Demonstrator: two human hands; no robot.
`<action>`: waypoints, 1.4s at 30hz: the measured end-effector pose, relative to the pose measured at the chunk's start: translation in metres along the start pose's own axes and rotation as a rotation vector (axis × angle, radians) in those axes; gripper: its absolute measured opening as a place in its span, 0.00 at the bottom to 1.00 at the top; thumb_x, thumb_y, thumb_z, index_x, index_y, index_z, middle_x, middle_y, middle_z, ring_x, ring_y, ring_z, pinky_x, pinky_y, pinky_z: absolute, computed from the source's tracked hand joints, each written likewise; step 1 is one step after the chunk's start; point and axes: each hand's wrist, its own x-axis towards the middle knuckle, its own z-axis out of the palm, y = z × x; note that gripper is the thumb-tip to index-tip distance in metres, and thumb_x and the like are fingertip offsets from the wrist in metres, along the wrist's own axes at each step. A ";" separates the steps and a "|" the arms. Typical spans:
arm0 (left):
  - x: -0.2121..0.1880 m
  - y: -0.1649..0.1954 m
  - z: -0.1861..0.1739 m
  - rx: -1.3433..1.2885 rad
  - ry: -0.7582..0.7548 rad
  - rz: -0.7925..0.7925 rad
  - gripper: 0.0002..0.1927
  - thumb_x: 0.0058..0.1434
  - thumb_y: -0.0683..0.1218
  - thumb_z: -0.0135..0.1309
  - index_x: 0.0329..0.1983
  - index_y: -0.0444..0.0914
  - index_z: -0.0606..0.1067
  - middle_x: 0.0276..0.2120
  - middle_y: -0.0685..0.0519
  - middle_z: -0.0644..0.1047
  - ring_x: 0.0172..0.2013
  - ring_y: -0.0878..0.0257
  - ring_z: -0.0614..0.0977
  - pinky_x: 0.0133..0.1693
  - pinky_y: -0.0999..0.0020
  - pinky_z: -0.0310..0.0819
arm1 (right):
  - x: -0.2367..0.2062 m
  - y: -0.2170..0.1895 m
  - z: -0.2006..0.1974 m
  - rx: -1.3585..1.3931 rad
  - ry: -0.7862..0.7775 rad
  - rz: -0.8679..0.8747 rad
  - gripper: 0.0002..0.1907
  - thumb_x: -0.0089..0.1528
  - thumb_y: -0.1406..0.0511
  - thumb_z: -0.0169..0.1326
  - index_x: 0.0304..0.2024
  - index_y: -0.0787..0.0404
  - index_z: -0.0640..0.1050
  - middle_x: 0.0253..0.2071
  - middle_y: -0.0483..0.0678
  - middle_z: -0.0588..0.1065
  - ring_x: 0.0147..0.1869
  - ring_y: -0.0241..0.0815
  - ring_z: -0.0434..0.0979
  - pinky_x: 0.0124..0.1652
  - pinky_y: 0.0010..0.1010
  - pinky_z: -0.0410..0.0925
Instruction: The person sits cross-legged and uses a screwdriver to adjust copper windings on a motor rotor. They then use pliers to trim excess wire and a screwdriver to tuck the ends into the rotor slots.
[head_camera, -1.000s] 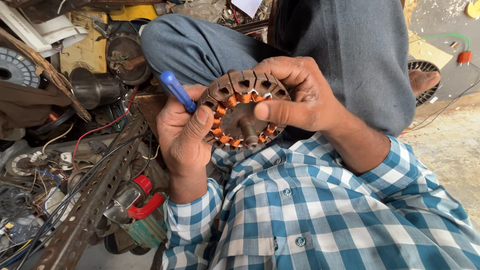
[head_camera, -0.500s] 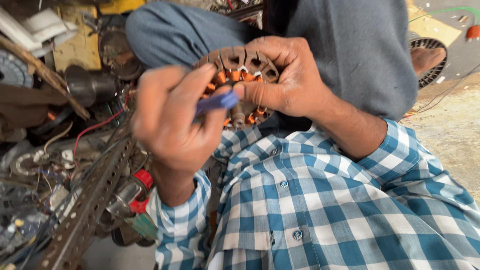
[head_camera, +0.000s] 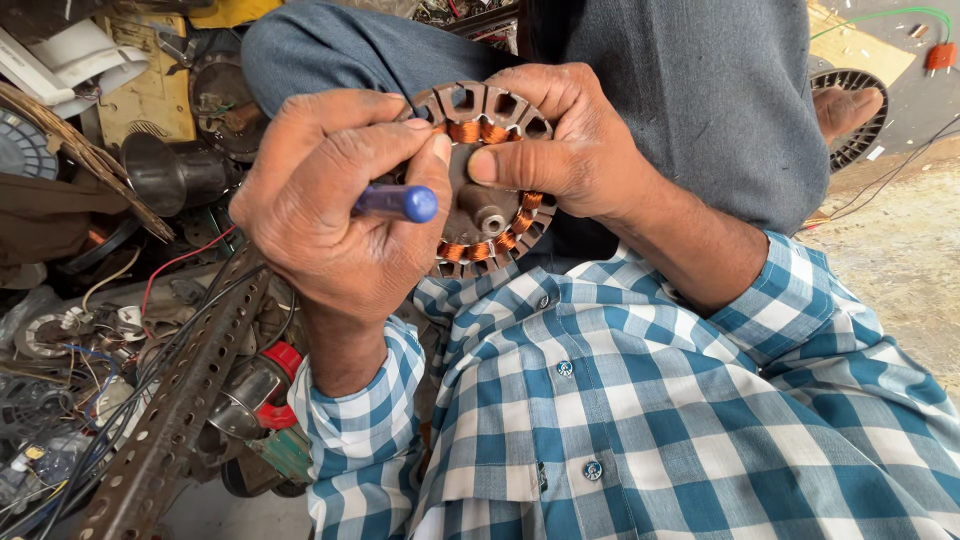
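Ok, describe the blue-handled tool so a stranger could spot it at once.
Start at the round, slotted metal motor stator with copper windings, held up in front of the grey trousers by both hands. The left hand on its left side grips a slim tool with a glossy blue plastic handle, the only blue rod among rusty browns.

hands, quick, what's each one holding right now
left hand: closed on a blue-handled tool
right hand: closed on the fan motor stator, thumb across its face

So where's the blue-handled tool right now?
In the head view, the blue-handled tool sits left of centre, gripped in the left hand, against the copper-wound stator held by the right hand.
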 end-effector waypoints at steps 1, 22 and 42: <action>0.002 0.002 0.000 -0.006 0.006 0.003 0.08 0.65 0.39 0.67 0.44 0.36 0.80 0.43 0.46 0.80 0.38 0.60 0.87 0.36 0.71 0.86 | 0.000 0.000 0.000 0.037 -0.006 0.010 0.13 0.68 0.64 0.66 0.49 0.66 0.80 0.33 0.45 0.80 0.32 0.29 0.76 0.33 0.19 0.71; -0.024 0.038 -0.003 0.020 0.068 0.194 0.13 0.61 0.44 0.68 0.40 0.37 0.74 0.41 0.43 0.80 0.39 0.55 0.89 0.37 0.65 0.85 | -0.002 -0.020 0.000 -0.125 -0.209 -0.373 0.18 0.62 0.62 0.70 0.50 0.64 0.81 0.36 0.52 0.81 0.30 0.33 0.83 0.28 0.18 0.74; -0.026 0.015 0.005 -0.145 0.106 -0.211 0.17 0.66 0.51 0.70 0.42 0.39 0.73 0.47 0.48 0.81 0.35 0.69 0.81 0.31 0.80 0.74 | -0.008 -0.021 0.000 -0.251 -0.066 -0.212 0.13 0.66 0.63 0.67 0.46 0.65 0.80 0.29 0.41 0.75 0.26 0.24 0.70 0.27 0.17 0.62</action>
